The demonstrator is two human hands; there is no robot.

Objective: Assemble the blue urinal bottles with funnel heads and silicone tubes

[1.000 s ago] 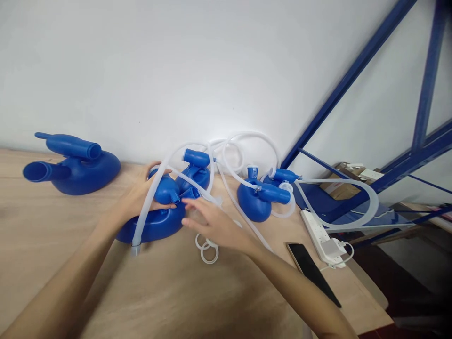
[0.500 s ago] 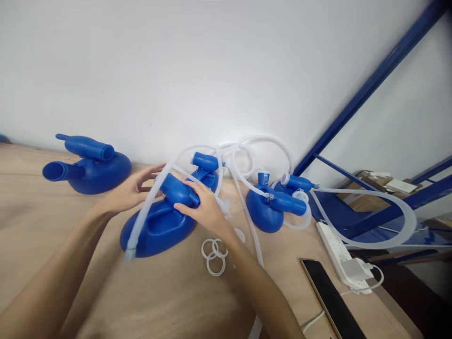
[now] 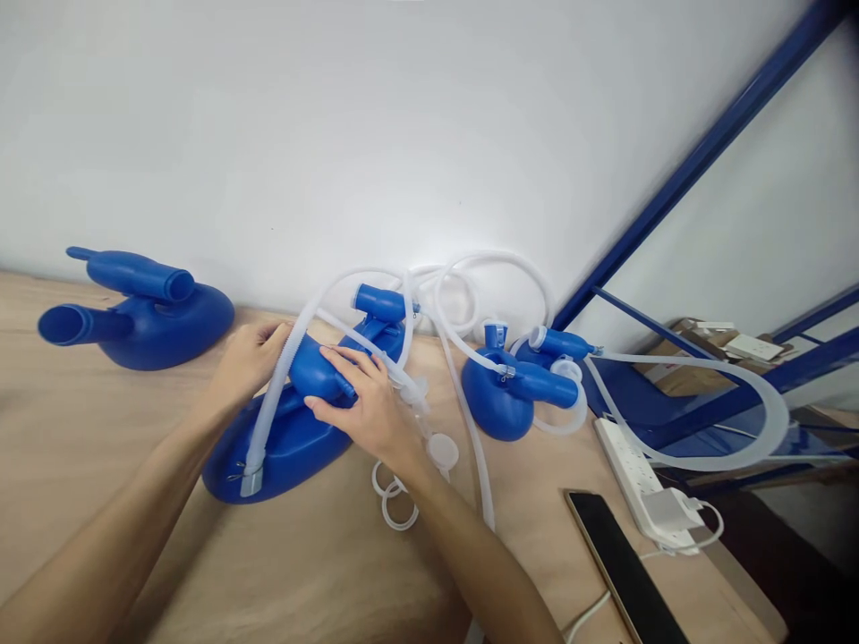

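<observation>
My right hand [image 3: 366,402] grips a blue bulb-shaped plastic urinal head [image 3: 310,365] from its right side, thumb and fingers spread over it. At the left end of that head, my left hand [image 3: 251,358] has its fingers bent and pressed together; their tips are partly hidden, so what they pinch is unclear. Under both hands lies a blue urinal bottle [image 3: 288,456] on its side. A clear ribbed hose [image 3: 274,416] arches in front of the head, its end with a wire clip hanging over the bottle. Beside my right forearm are white rings [image 3: 401,512] and a round white cap [image 3: 443,452].
Another blue bottle with a head [image 3: 167,326] stands at left. More bottles [image 3: 500,407] with looped hoses stand at right and behind. A phone [image 3: 621,559], a power strip [image 3: 641,483] and a blue metal frame [image 3: 698,170] are on the right. A wall borders the table.
My left hand's fingers have closed in at the left end of the urinal head. The view has shifted slightly, and the hands, head and bottle appear a little further left and lower.
</observation>
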